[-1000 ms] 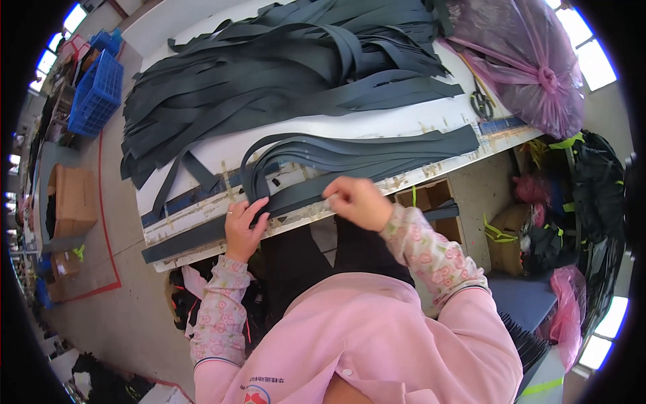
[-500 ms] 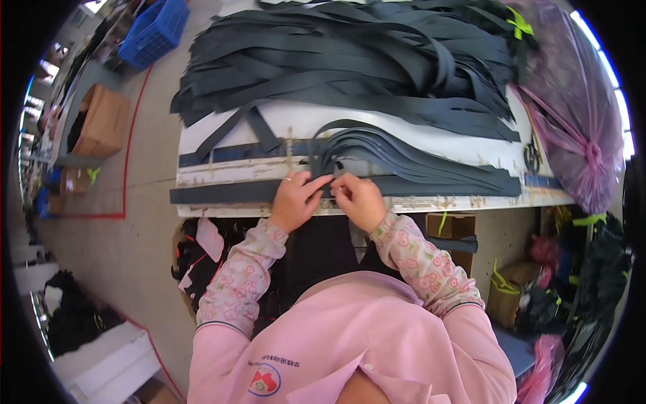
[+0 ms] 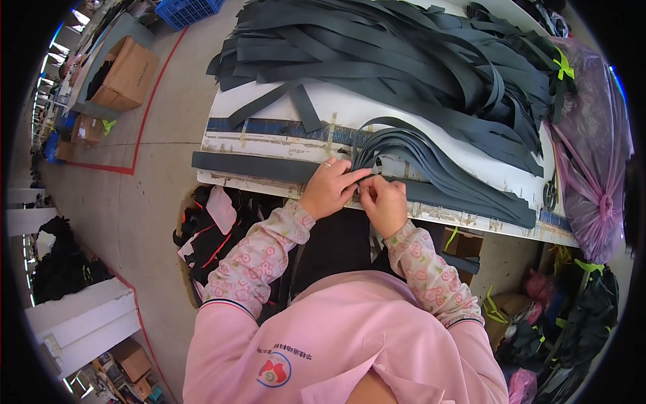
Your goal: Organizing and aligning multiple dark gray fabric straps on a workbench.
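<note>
A flat dark grey fabric strip lies along the table's near edge, running under my hands. My left hand rests on it with fingers apart, the index finger reaching to my right fingertips. My right hand is closed in a pinch over the same strip; what it holds is hidden. Just beyond those fingertips shows a small dark-tipped thing, too small to name. Touching distance from both hands, a bundle of curved dark grey strips arches up and trails off to the right.
A large heap of dark strips covers the far table. Scissors lie at the right, beside a tied pink plastic bag. Below the table are an open box and dark cloth pieces. A cardboard box stands far left.
The view has shifted, so the table sits further right and tilted. Both hands stay at the same spot on the strip, with the right hand still pinched and slightly turned.
</note>
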`<state>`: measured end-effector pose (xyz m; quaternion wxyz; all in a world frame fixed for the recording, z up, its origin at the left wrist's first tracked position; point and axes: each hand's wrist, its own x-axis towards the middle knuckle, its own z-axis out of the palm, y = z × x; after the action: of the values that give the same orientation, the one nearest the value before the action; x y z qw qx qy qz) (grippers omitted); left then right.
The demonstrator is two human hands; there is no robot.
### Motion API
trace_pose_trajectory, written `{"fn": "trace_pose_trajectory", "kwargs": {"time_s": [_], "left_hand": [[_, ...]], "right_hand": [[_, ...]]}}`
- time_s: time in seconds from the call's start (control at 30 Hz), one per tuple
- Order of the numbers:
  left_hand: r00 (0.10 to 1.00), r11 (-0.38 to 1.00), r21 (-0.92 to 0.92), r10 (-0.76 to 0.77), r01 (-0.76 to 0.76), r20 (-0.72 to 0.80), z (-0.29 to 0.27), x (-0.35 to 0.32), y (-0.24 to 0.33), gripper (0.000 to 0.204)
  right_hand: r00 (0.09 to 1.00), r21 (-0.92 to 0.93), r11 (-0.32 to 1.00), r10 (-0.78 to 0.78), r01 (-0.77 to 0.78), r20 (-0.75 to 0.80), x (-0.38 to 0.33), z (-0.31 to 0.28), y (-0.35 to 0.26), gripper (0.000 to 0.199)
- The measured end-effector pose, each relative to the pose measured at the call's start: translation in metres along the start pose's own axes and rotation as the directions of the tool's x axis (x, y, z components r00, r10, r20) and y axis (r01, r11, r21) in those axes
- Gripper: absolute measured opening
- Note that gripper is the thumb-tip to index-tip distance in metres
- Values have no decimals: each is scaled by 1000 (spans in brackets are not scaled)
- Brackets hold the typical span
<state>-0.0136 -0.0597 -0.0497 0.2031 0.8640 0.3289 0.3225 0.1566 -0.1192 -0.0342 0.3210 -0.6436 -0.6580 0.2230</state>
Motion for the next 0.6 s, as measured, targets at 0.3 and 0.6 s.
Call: {"fn": "trace_pose_trajectory", "kwargs": {"time_s": [0.3,0.6], "left_hand": [[1000,1000,5,4,-4,4,1,3,3,47],[998,1000,10,-17,16,62,-4,3,2,48]], "right_hand": [[943,451,833,325,-321,71,-21,-92,78,8],[969,117,970,225,-213,-104,-44,-136,111,7]]}}
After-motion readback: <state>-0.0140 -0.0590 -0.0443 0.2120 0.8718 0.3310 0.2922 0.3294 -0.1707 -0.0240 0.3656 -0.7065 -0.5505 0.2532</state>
